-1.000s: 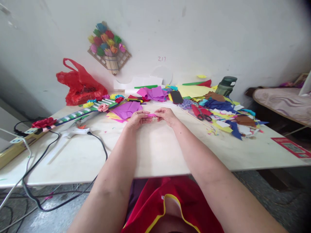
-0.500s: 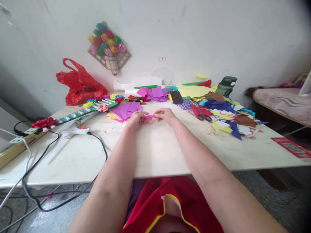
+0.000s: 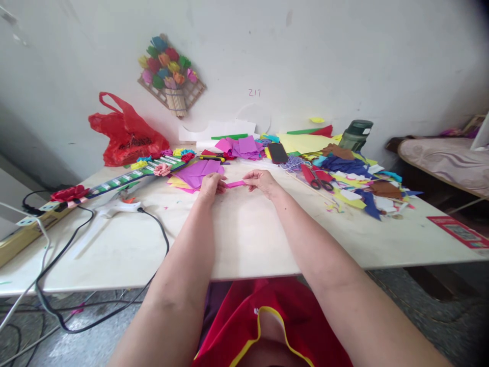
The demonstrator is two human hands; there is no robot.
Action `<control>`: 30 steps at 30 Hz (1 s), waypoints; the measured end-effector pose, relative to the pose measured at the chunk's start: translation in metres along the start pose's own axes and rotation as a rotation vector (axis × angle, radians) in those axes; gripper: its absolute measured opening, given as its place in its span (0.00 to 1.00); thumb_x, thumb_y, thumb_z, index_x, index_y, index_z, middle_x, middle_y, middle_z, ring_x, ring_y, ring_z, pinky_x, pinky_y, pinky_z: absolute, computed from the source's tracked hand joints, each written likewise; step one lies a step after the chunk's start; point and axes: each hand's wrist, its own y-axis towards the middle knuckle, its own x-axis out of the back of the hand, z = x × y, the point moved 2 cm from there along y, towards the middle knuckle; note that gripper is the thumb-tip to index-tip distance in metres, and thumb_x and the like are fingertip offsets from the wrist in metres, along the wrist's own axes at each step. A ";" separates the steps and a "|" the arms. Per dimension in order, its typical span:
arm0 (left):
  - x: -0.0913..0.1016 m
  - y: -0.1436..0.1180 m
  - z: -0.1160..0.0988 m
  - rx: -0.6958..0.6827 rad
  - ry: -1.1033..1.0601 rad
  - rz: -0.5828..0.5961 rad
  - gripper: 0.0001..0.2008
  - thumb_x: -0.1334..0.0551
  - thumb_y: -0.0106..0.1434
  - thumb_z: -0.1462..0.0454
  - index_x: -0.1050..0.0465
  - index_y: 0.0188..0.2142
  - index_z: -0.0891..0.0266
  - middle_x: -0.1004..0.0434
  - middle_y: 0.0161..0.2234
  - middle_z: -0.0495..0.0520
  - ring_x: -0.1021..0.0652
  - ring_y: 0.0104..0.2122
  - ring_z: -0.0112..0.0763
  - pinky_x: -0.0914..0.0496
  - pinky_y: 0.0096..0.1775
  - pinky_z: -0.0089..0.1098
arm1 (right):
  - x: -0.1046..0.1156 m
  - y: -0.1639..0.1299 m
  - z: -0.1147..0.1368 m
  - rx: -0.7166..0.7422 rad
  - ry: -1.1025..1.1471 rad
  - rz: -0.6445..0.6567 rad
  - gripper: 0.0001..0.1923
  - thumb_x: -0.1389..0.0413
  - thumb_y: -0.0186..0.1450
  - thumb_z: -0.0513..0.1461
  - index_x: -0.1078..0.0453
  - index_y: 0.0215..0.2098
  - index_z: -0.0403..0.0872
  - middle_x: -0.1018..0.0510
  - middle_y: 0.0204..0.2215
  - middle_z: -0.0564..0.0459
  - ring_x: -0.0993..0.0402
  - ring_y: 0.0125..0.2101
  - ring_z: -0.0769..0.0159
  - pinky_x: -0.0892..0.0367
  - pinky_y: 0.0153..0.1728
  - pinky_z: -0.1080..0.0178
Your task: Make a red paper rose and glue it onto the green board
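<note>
Mid-fold: left hand (image 3: 210, 186) & right hand (image 3: 260, 181) both pinched on pink paper strip (image 3: 235, 184); next prob. needs firm crease.

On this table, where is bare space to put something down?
Bare: the tabletop between the forearms, and the near right corner before the red card. Crowded: paper scraps at right, purple sheets behind the hands, glue gun and cables at left.

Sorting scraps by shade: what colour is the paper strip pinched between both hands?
Pink-magenta: the narrow folded paper strip, seen in the head view.
</note>
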 end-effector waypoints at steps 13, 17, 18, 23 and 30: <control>-0.020 -0.022 -0.009 -0.285 0.469 0.290 0.24 0.38 0.54 0.47 0.39 0.17 0.63 0.46 0.13 0.43 0.46 0.14 0.18 0.54 0.18 0.25 | -0.008 -0.003 -0.001 -0.035 -0.029 0.139 0.06 0.37 0.51 0.33 0.29 0.27 0.42 0.27 0.15 0.58 0.33 0.15 0.75 0.34 0.17 0.71; -0.020 -0.019 -0.008 -0.280 0.514 0.272 0.23 0.39 0.55 0.48 0.40 0.18 0.62 0.46 0.13 0.43 0.45 0.15 0.19 0.53 0.18 0.26 | -0.005 -0.005 0.001 -0.116 0.006 0.105 0.06 0.42 0.60 0.38 0.32 0.28 0.42 0.25 0.16 0.54 0.33 0.14 0.73 0.35 0.14 0.71; -0.020 -0.019 -0.008 -0.278 0.518 0.265 0.23 0.39 0.56 0.48 0.40 0.18 0.62 0.46 0.13 0.43 0.45 0.15 0.19 0.52 0.19 0.26 | -0.005 -0.005 0.001 -0.136 0.009 0.104 0.07 0.43 0.61 0.39 0.32 0.29 0.42 0.25 0.16 0.53 0.33 0.13 0.73 0.36 0.14 0.71; -0.018 -0.020 -0.008 -0.284 0.502 0.249 0.22 0.41 0.57 0.49 0.41 0.18 0.62 0.46 0.13 0.43 0.45 0.15 0.20 0.52 0.19 0.26 | -0.004 -0.005 -0.001 -0.241 -0.028 0.105 0.12 0.44 0.63 0.42 0.36 0.27 0.43 0.25 0.15 0.51 0.36 0.11 0.73 0.39 0.11 0.71; -0.018 -0.021 -0.008 -0.267 0.480 0.254 0.21 0.39 0.56 0.50 0.40 0.18 0.62 0.46 0.12 0.43 0.44 0.14 0.20 0.52 0.18 0.25 | -0.002 -0.003 -0.004 -0.220 -0.061 0.067 0.13 0.38 0.58 0.40 0.36 0.23 0.42 0.26 0.13 0.54 0.37 0.10 0.75 0.42 0.10 0.72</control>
